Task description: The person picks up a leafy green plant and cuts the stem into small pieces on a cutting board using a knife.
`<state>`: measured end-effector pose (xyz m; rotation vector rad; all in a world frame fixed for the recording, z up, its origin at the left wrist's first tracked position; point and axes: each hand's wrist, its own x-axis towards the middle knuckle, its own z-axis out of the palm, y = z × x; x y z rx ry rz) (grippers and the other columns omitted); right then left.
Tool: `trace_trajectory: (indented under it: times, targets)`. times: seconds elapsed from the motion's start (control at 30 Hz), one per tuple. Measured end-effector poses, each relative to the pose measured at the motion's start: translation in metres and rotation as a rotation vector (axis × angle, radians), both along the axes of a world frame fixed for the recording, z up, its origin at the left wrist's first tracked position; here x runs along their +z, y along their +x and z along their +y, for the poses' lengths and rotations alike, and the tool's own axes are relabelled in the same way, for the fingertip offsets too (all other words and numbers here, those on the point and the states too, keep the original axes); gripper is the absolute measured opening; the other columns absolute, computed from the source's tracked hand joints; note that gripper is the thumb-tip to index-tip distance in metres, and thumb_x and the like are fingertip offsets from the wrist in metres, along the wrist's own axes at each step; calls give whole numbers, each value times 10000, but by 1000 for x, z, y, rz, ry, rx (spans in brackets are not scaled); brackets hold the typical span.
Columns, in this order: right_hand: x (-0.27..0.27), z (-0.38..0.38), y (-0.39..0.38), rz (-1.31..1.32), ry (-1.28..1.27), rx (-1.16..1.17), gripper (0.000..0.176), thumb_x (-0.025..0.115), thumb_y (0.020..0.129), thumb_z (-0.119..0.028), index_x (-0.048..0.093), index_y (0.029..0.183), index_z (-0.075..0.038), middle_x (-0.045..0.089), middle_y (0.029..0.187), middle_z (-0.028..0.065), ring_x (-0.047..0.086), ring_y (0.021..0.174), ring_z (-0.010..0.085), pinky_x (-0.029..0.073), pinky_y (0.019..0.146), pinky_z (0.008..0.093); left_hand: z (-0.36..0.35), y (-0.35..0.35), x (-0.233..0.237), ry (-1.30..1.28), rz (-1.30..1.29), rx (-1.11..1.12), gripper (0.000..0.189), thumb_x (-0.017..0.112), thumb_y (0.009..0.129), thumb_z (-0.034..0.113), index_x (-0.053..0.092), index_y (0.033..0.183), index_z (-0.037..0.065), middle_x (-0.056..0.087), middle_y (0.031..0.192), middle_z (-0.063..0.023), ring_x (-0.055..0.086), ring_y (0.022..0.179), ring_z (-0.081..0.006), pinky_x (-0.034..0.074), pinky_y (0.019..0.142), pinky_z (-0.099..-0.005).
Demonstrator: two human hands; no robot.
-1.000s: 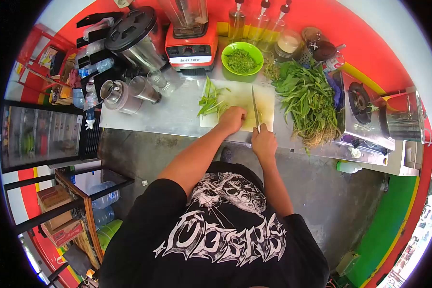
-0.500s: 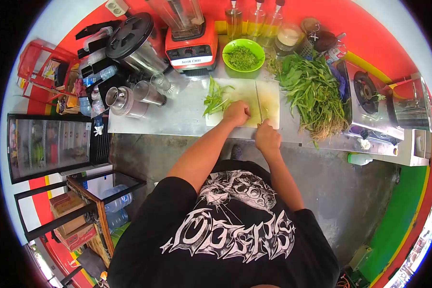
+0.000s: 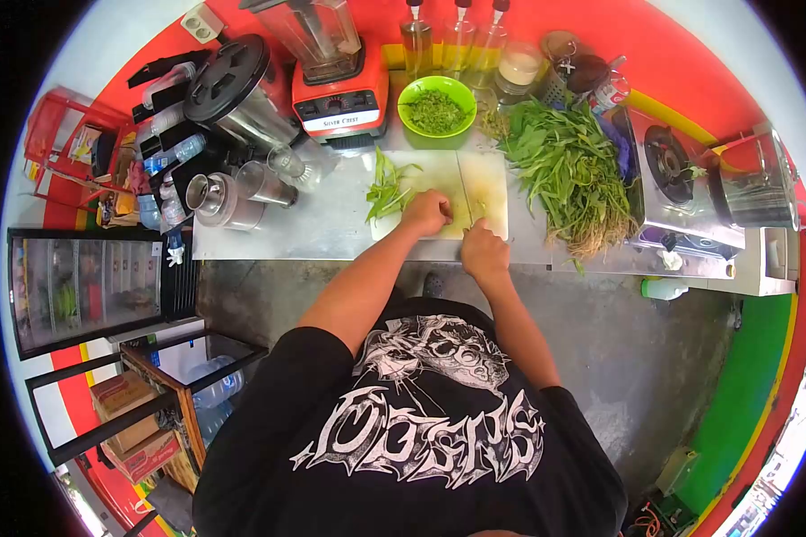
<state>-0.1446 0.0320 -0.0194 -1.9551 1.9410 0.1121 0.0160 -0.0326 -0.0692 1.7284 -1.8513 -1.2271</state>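
Observation:
My left hand [image 3: 427, 213] is closed with curled fingers at the stalk end of some leafy greens [image 3: 386, 186], which spread out to its left. What lies under the fingers is partly hidden. My right hand [image 3: 484, 251] is wrapped round the handle of a knife. The thin knife blade [image 3: 463, 183] points away from me across the white cutting board [image 3: 494, 170], just right of my left hand. A few small cut bits [image 3: 480, 205] lie to the right of the blade. Beyond the board stands a lime-green bowl [image 3: 437, 138] filled with chopped greens [image 3: 435, 111].
A large pile of leafy greens with roots [image 3: 569, 170] lies right of the board, beside a gas stove [image 3: 676, 192]. A red blender [image 3: 342, 103], bottles [image 3: 458, 40] and a jar [image 3: 517, 73] stand at the back. Metal cups [image 3: 264, 185] stand at the left.
The whole view has shifted slightly left. Relative to the board, both hands keep nearly the same place, and the knife has tilted a little.

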Motion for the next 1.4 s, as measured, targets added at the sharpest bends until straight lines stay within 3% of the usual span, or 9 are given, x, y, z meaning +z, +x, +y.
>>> trace_trajectory:
  times: [0.17,0.57,0.63,1.03,1.1,1.17,1.23,1.3,1.4]
  targets:
    - [-10,-2,2,-49,60,-66,388,487,1022,-365,496,1133,6,719,946,239,718,886,407,567,772,496,1,2,1,-13,-21,-20,126,823,719,100,758,826,86,751,837,-96,723,770,-240,559,726,-379]
    - [-5,-3,5,-60,89,-79,415,497,1019,-376,489,1174,9,717,974,246,707,948,417,553,824,512,3,0,-2,33,29,53,108,814,734,36,751,822,36,737,770,-105,697,695,-173,543,657,-319]
    - [-6,-4,9,-67,72,-83,416,502,1017,-377,490,1172,9,717,972,244,707,946,417,554,821,510,3,2,-8,-13,14,51,94,796,728,64,762,816,66,748,804,-106,720,732,-226,557,696,-353]
    - [4,1,9,-162,166,-151,388,496,1021,-356,479,1157,7,700,1042,270,682,1017,432,516,887,535,7,0,3,4,25,41,108,816,732,89,760,820,62,745,809,-110,718,758,-225,556,723,-346]
    - [-6,-1,9,-126,164,-117,411,496,1020,-355,470,1188,20,700,1047,267,682,1017,429,516,889,532,6,0,2,-15,3,31,111,821,737,65,754,822,40,723,751,-94,674,683,-174,533,659,-319]
    - [-8,2,12,-41,17,-76,340,509,1003,-301,501,1148,6,732,938,210,735,876,355,586,741,440,6,0,0,-15,8,28,109,814,733,74,754,821,50,732,777,-102,694,715,-197,544,686,-330]
    - [-8,4,14,-50,-7,-99,327,512,998,-289,505,1144,4,732,936,210,735,868,356,588,731,437,5,3,2,-12,8,20,108,808,729,83,755,821,60,742,803,-110,714,747,-221,556,713,-340]
    - [-7,2,12,-111,104,-118,417,508,1015,-341,475,1210,26,713,995,249,703,957,418,545,831,507,6,1,0,-18,32,30,111,807,726,82,754,821,61,740,798,-106,713,745,-223,556,716,-340]
    - [-1,0,10,-127,125,-129,374,505,1017,-335,489,1164,9,713,994,248,700,981,415,541,847,507,6,0,-2,-20,24,22,112,806,726,83,753,821,60,737,790,-108,713,743,-225,556,717,-341]
